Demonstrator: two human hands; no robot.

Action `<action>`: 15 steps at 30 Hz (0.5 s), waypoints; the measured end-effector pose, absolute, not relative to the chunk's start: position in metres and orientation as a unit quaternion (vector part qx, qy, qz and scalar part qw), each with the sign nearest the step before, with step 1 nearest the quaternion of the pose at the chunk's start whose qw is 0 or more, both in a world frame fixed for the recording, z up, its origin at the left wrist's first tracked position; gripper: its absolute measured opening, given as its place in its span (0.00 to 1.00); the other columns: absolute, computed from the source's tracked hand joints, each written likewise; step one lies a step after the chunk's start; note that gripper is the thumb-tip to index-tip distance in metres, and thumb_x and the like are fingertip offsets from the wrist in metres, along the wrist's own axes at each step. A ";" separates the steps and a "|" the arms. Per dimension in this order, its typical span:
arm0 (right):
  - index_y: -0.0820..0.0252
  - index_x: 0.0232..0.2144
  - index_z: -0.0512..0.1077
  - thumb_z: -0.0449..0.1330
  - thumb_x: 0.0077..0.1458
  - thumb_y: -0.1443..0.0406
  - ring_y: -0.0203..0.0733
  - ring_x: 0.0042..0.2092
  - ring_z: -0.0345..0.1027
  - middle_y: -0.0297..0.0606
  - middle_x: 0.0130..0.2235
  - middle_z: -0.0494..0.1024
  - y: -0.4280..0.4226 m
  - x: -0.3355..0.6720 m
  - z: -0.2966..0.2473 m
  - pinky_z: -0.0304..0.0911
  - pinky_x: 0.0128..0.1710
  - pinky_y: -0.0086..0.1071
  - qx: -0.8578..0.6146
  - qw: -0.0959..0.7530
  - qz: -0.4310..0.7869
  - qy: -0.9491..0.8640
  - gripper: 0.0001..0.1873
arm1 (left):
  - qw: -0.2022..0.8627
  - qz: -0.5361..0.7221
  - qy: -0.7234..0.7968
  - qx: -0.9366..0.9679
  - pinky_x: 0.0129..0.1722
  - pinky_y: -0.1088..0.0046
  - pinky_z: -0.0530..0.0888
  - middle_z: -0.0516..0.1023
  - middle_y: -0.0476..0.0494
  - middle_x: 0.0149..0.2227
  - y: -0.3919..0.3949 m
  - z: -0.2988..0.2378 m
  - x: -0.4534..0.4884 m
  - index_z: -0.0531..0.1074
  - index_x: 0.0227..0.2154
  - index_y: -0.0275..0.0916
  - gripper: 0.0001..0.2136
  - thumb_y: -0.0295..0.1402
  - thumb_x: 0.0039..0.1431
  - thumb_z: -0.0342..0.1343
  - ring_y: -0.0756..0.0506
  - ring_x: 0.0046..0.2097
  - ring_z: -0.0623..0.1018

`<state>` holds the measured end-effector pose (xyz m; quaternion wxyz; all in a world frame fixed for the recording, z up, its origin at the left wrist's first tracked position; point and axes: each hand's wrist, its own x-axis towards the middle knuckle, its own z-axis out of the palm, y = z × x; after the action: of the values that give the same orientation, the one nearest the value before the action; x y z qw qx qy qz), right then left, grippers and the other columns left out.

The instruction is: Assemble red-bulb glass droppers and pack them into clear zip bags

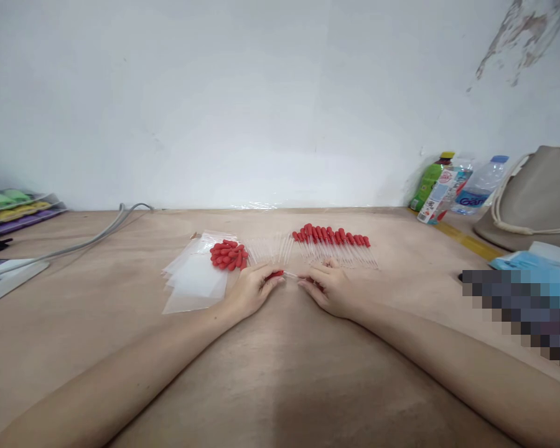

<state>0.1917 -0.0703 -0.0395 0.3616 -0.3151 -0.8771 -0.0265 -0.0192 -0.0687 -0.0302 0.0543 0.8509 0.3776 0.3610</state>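
Observation:
My left hand (254, 289) pinches a red rubber bulb (276, 274) between thumb and fingers. A thin clear dropper tube (290, 274) runs from the bulb's end to my right hand (329, 287), whose fingers are closed on it. How far the tube sits in the bulb is too small to tell. Left of my hands, a pile of loose red bulbs (228, 254) rests on clear plastic bags (196, 280). Behind my hands lies a row of bare clear tubes (268, 247). To its right is a row of tubes with red bulbs on them (331, 235).
At the right stand a green bottle (427, 183), a carton (441, 198), a clear bottle (480, 186) and a grey-beige bag (536, 199). A blue package (532, 267) lies nearer. A grey cable (88, 242) and colourful packs (14, 208) are at the left, with a white wall (261, 106) behind.

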 end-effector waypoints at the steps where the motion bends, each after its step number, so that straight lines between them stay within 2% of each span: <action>1: 0.61 0.32 0.69 0.49 0.57 0.64 0.33 0.28 0.62 0.34 0.26 0.72 -0.070 0.192 -0.039 0.49 0.36 0.33 -0.311 0.355 -0.019 -0.881 0.10 | 0.061 0.364 0.372 0.852 0.37 0.73 0.71 0.77 0.46 0.36 -0.069 -0.030 -0.019 0.71 0.39 0.40 0.09 0.33 0.57 0.50 0.48 0.37 0.75; 4: 0.61 0.31 0.70 0.49 0.57 0.64 0.33 0.29 0.62 0.34 0.26 0.71 -0.070 0.195 -0.037 0.49 0.36 0.32 -0.299 0.338 0.006 -0.892 0.10 | 0.088 0.364 0.357 0.856 0.39 0.73 0.71 0.77 0.46 0.38 -0.070 -0.030 -0.021 0.72 0.39 0.41 0.09 0.33 0.57 0.51 0.47 0.39 0.76; 8: 0.60 0.33 0.71 0.50 0.57 0.65 0.34 0.31 0.64 0.35 0.28 0.73 -0.071 0.197 -0.033 0.49 0.37 0.33 -0.301 0.321 0.039 -0.897 0.10 | 0.121 0.344 0.342 0.866 0.38 0.73 0.72 0.78 0.47 0.36 -0.070 -0.031 -0.024 0.70 0.44 0.41 0.12 0.34 0.56 0.52 0.48 0.36 0.77; 15: 0.60 0.32 0.72 0.51 0.56 0.64 0.33 0.29 0.64 0.35 0.29 0.73 -0.072 0.197 -0.027 0.48 0.38 0.33 -0.307 0.303 0.056 -0.901 0.10 | 0.102 0.311 0.336 0.883 0.37 0.74 0.72 0.79 0.48 0.36 -0.074 -0.029 -0.025 0.68 0.47 0.42 0.15 0.35 0.56 0.52 0.48 0.36 0.77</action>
<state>0.1974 -0.0720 -0.0266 0.3029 -0.3067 -0.9006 0.0562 -0.0252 -0.0735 -0.0289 0.1021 0.8832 0.3357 0.3112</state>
